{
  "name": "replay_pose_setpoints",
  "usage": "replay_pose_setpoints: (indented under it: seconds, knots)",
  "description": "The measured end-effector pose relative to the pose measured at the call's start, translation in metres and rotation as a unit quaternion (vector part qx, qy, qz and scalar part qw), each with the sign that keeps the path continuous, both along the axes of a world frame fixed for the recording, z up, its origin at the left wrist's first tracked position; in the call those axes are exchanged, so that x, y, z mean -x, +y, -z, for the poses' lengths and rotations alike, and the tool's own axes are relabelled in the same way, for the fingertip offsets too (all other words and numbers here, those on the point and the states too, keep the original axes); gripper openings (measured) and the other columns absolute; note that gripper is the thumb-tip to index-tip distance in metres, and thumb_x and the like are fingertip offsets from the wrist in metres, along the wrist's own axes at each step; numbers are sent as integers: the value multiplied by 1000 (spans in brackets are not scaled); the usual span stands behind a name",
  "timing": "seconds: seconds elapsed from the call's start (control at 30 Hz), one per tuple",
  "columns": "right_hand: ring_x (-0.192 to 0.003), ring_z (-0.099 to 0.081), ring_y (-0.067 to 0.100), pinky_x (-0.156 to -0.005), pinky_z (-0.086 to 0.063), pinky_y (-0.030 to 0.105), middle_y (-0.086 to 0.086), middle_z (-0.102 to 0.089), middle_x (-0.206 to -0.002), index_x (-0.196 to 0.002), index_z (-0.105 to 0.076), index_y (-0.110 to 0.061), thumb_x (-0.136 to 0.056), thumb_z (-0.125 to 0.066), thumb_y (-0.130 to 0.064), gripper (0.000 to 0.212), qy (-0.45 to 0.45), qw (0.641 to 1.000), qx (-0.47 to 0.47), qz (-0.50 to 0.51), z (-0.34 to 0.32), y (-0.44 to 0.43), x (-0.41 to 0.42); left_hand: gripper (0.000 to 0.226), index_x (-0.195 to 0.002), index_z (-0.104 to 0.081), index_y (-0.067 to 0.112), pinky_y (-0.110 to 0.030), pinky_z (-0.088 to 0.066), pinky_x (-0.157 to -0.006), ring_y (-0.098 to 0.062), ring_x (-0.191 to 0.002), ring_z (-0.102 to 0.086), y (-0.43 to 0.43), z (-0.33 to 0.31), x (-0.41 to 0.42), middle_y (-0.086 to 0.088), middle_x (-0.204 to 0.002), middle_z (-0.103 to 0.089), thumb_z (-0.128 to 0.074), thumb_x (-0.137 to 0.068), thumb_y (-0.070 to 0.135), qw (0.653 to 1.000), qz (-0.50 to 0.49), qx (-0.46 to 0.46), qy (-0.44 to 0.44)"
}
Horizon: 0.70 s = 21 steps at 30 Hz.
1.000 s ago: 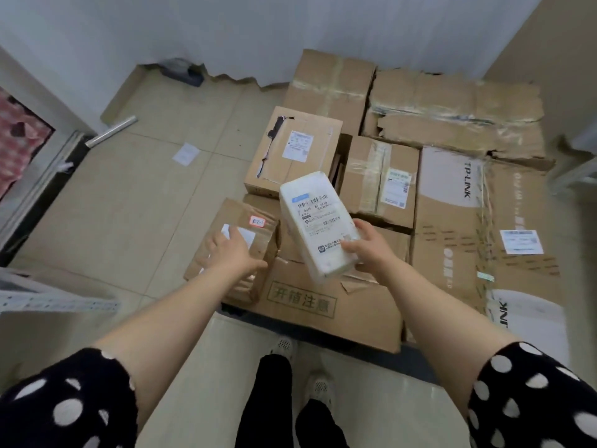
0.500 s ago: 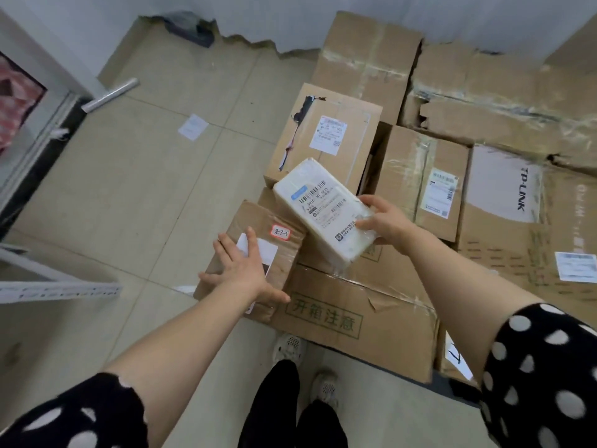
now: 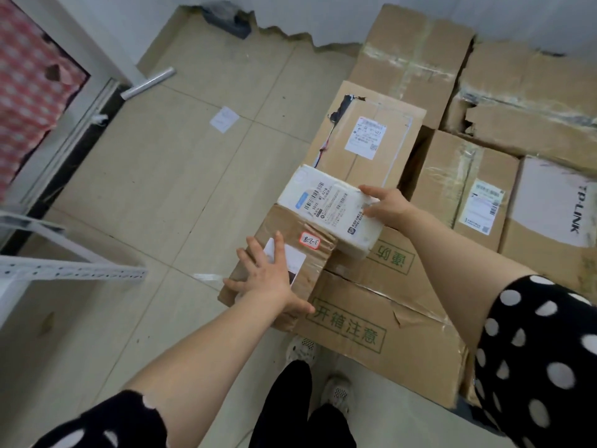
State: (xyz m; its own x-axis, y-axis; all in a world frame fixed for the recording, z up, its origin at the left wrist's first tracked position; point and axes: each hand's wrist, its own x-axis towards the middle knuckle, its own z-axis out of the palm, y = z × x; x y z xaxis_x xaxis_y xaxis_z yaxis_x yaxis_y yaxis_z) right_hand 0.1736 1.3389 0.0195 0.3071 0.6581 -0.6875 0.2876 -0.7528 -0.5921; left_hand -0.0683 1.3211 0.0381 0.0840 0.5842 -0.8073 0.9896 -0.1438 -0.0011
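Observation:
A white wrapped parcel (image 3: 326, 208) with a barcode label lies on a large flat carton (image 3: 387, 324) printed with green characters. My right hand (image 3: 386, 205) holds the parcel's right end, fingers over its top edge. Just left of it sits a small brown box (image 3: 290, 253) with a red-bordered sticker, its near end overhanging the carton's left side. My left hand (image 3: 268, 276) lies flat on that box with fingers spread and straight.
More cartons crowd the right and back: a labelled box (image 3: 365, 140), a taped box (image 3: 465, 185), a TP-LINK carton (image 3: 555, 208). Bare tiled floor (image 3: 168, 195) spreads left, with a paper slip (image 3: 224, 119) and a silver tube (image 3: 148, 83). A white metal rack (image 3: 64, 270) juts in at left.
My right hand lowered the white parcel from the air onto the large carton, beside the small brown box. My left hand stayed flat on the brown box.

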Motion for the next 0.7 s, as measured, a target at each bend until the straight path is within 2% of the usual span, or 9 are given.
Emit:
replay_pose_setpoints:
  seconds: [0.07, 0.1, 0.27, 0.33, 0.4, 0.5, 0.7]
  knots:
    - [-133, -33, 29, -115, -25, 33, 12, -26, -144, -144, -39, -30, -99, -46, -16, 48, -64, 997, 0, -31, 7, 0, 12, 152, -140, 37, 31, -75, -11, -103, -43, -139, 27, 0, 0, 0, -18, -147, 39, -83, -51, 64, 1000, -1, 0, 0]
    - [-133, -32, 29, -115, -24, 32, 12, -26, -143, -145, -37, -33, -100, -44, -19, 48, -78, 996, -1, -37, 10, -2, 16, 152, -140, 37, 31, -76, -11, -103, -43, -138, 28, 1, 1, 0, -18, -147, 39, -82, -51, 64, 1000, 0, 1, 0]
    - [-135, -28, 34, -111, -25, 38, 13, -35, -144, -147, -28, -39, -103, -33, -19, 49, -154, 985, 10, -77, 20, -8, 21, 152, -138, 39, 30, -76, -8, -102, -44, -136, 33, -1, 1, -3, -19, -144, 44, -82, -52, 64, 1000, -1, 2, 0]
    - [-141, -16, 35, -114, -17, 39, 15, -22, -154, -149, -23, -38, -103, -30, -18, 50, -184, 978, 20, -99, 22, -9, 25, 153, -138, 39, 29, -77, -8, -102, -44, -135, 34, -1, 1, -3, -19, -143, 45, -82, -52, 64, 1000, -1, 0, -1]
    - [-145, -2, 34, -116, -11, 40, 13, -3, -159, -149, -20, -39, -103, -30, -18, 52, -200, 974, 26, -107, 22, -11, 31, 153, -138, 40, 29, -76, -8, -102, -44, -135, 35, -1, 0, -3, -19, -143, 45, -82, -52, 64, 1000, 0, 0, -2]
    - [-146, 7, 33, -117, -7, 41, 11, 9, -160, -150, -18, -38, -104, -30, -14, 54, -210, 972, 13, -108, 19, -16, 36, 154, -139, 40, 29, -76, -8, -102, -42, -135, 35, -1, -1, 0, -18, -143, 45, -82, -51, 65, 1000, 1, -3, -7]
    - [-146, 11, 31, -117, -2, 38, 10, 8, -160, -151, -17, -34, -104, -32, -17, 53, -207, 971, -15, -119, 3, -33, 41, 152, -142, 34, 26, -75, -13, -103, -39, -137, 33, -3, -11, -1, -19, -146, 41, -82, -52, 65, 1000, 1, -22, -22]
